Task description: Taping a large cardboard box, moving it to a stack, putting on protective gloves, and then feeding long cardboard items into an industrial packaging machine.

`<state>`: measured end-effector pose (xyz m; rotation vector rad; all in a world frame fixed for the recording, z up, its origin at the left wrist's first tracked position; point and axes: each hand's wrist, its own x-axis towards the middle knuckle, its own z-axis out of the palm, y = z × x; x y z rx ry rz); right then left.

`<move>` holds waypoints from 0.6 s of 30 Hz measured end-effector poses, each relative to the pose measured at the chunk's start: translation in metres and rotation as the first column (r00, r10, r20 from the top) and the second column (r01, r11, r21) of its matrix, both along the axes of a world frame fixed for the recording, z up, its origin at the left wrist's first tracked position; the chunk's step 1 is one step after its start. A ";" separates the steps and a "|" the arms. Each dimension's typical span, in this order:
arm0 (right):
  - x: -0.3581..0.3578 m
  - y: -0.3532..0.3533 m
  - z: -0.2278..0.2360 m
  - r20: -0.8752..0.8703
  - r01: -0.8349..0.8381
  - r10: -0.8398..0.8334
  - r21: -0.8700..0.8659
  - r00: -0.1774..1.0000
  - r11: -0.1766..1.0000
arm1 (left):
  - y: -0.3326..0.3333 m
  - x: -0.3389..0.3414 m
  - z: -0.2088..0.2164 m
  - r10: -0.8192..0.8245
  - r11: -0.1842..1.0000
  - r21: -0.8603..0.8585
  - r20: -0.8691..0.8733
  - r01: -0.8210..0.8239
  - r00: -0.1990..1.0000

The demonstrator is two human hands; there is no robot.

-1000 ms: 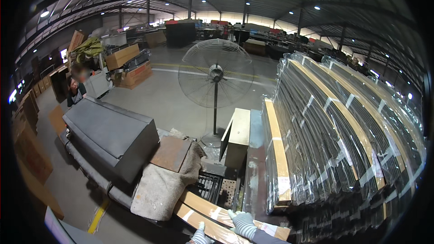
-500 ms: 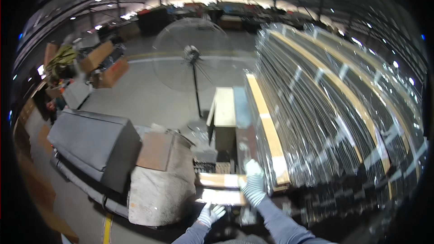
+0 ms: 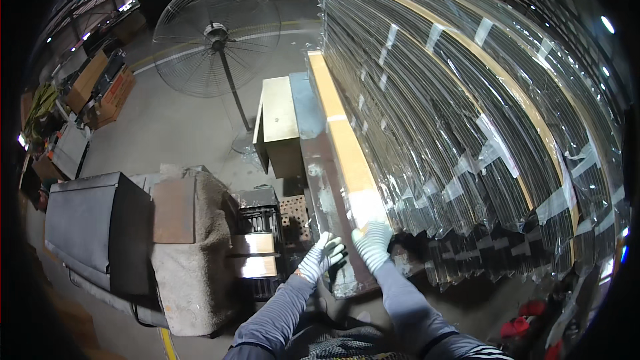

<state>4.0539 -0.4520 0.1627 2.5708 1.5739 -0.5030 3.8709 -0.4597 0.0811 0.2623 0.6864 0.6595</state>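
My right hand (image 3: 373,245), in a striped white knit glove, is closed at the near end of a long, pale wood-coloured board (image 3: 345,147). Its fingertips are partly hidden. The board lies lengthwise on a brown, paint-worn bench top (image 3: 325,187). My left hand (image 3: 323,258), gloved alike, hovers near the bench's left edge, fingers apart and holding nothing. Left of it, two short wood-coloured pieces, a farther one (image 3: 253,244) and a shiny nearer one (image 3: 257,267), lie side by side on a black rack (image 3: 257,217).
Tall plastic-wrapped stacks of dark panels (image 3: 440,113) fill the right. A cream box (image 3: 280,110) stands beyond the rack. Leftward are a beige cloth-covered stand (image 3: 193,287) and a dark grey box (image 3: 93,227). A caged floor fan (image 3: 219,37) stands farther off.
My view has turned right and down. Both hands have left the two short wood-coloured pieces; the right is now at the long board's near end, the left beside the bench edge.
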 end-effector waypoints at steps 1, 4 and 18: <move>-0.033 -0.014 0.015 0.030 -0.156 0.154 0.082 0.988 0.984 | 0.010 -0.010 0.009 0.015 1.000 0.001 -0.071 -0.015 0.997; -0.028 -0.058 -0.021 -0.143 -0.338 0.467 0.513 0.872 0.789 | 0.024 0.005 -0.036 0.069 0.946 0.323 -0.183 -0.007 0.981; 0.009 0.005 -0.071 0.054 0.068 -0.094 0.363 0.994 0.929 | -0.069 -0.032 -0.077 -0.055 0.984 0.151 -0.257 0.096 0.965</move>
